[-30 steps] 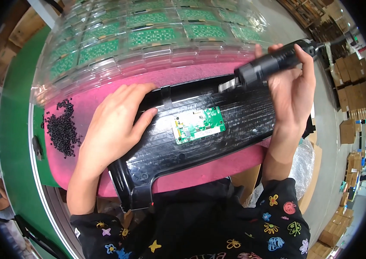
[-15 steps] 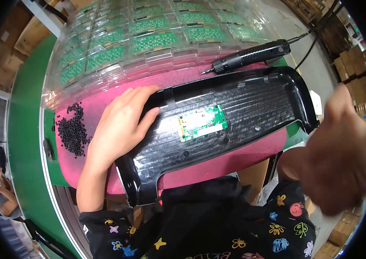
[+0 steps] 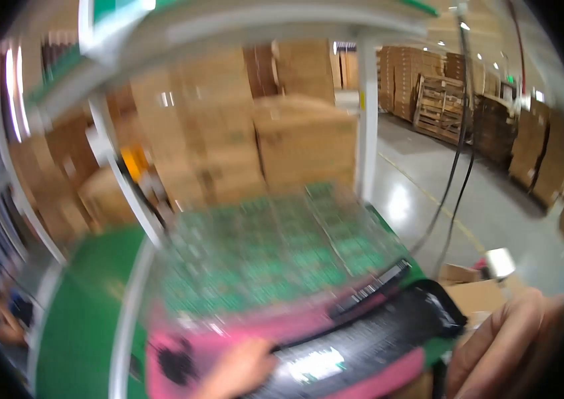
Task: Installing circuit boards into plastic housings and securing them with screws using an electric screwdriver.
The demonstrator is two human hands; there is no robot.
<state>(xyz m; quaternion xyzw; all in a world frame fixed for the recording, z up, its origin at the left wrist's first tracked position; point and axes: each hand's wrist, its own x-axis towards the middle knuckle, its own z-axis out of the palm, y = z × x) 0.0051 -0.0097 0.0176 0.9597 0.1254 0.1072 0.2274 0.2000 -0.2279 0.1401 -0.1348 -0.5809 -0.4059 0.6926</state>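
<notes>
A long black plastic cover (image 3: 388, 326) lies on the pink work surface (image 3: 255, 336), its hollow side up. Inside it sits a small green circuit board (image 3: 318, 364), mostly washed out by glare. My left hand (image 3: 245, 366), blurred, holds the cover's left end at the rim. My right hand (image 3: 511, 346) is raised at the lower right, off the cover and close to the camera. Its fingers are curled together, and whatever they may hold is hidden. Behind the cover lies a black electric screwdriver (image 3: 372, 287).
Clear plastic trays of green boards (image 3: 262, 253) stand behind the cover. A pile of small black parts (image 3: 177, 359) lies at left. Beyond are stacked cartons (image 3: 305, 143), a white frame post (image 3: 366, 120) and hanging black cables (image 3: 458, 166). Another person's arm (image 3: 5, 326) shows far left.
The view has tilted up, bringing the cartons and warehouse floor into sight and lowering the work in the picture. My left hand stays at the cover's left end; my right remains raised at right.
</notes>
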